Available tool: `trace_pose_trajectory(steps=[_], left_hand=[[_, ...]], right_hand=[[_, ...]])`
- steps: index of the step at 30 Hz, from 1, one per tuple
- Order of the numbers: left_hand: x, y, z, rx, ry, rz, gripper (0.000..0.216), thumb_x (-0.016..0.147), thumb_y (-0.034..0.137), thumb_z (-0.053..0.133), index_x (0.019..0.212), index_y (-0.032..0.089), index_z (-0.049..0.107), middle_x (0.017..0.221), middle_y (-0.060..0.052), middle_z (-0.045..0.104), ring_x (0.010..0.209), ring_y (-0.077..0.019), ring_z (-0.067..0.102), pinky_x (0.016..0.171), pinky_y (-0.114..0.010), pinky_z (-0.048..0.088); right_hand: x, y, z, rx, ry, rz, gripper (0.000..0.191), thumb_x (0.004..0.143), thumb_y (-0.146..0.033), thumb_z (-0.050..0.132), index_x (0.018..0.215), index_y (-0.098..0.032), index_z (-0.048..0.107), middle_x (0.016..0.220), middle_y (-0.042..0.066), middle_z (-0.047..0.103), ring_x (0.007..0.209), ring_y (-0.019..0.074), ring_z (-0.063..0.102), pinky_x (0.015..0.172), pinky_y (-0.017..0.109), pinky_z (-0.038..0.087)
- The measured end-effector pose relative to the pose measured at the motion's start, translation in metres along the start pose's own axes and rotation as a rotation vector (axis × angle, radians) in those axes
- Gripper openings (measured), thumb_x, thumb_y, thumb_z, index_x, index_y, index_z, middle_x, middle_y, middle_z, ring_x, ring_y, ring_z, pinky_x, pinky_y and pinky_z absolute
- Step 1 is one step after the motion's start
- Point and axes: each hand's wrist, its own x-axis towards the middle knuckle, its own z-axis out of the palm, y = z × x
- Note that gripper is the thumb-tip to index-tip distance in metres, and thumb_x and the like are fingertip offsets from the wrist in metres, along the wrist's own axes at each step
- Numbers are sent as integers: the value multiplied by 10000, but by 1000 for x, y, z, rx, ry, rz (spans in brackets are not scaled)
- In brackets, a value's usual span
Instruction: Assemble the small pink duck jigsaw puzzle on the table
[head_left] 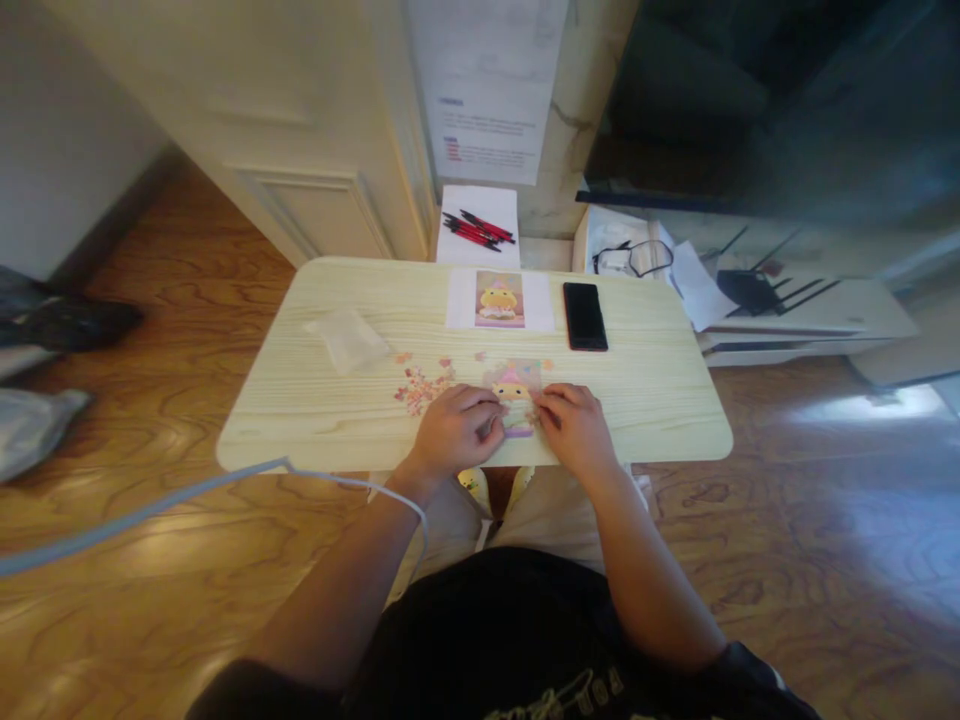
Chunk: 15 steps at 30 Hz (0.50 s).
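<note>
A partly assembled jigsaw puzzle [512, 386] with a yellow cartoon figure in a pink hat lies near the table's front edge. My left hand [459, 425] grips its left side, fingers curled and thumb close to the index finger. At the right side my right hand [574, 420] is closed, its fingertips pinching the puzzle's edge. Both hands cover parts of the puzzle, and any single piece between the fingertips is too small to make out. Loose puzzle pieces [421, 388] lie in a heap beside my left hand, with several more scattered above the puzzle.
Behind the puzzle lies a printed picture [500, 300] of the same figure, with a black phone [584, 316] to its right. A clear plastic bag [349, 340] rests on the table's left. Red pens [478, 231] sit beyond the far edge. A pale cable [187, 498] crosses my left forearm.
</note>
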Motion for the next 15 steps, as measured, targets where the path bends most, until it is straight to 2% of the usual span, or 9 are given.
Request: trace_pose_trajectory(steps=[3,6,10,15], left_hand=[[-2,-1,1,10,-48,31,196,886,242,637,1010,264,787,1040,-52,781,972,-230,711,899,-417,576],[-1,-2,1,17,-29,9,214,890,241,635,1048,256,779,1100,-62,774,1035,-240,704,946,-434,566],[1,-1,3,25,-42,-27,227,893,253,635,1078,245,767,1172,-81,758,1092,-258,697,982,-459,560],[2,0,3,2,-66,-10,233,887,239,629,1074,238,766,1139,-78,768,1106,-260,698,988,-455,566]], right_hand=[[-2,6,-3,-7,27,19,218,982,-221,611,1096,-267,791,1220,75,713,1178,290,574,1052,468,462],[0,9,-8,-10,48,38,208,978,-231,615,1075,-262,796,1237,81,713,1187,293,574,1063,476,458],[3,5,-9,20,31,-32,268,989,-228,597,1182,-281,774,1325,61,707,1247,283,552,1096,476,439],[3,1,-3,19,-6,-60,291,985,-235,616,1235,-280,759,1342,50,720,1271,288,537,1112,491,415]])
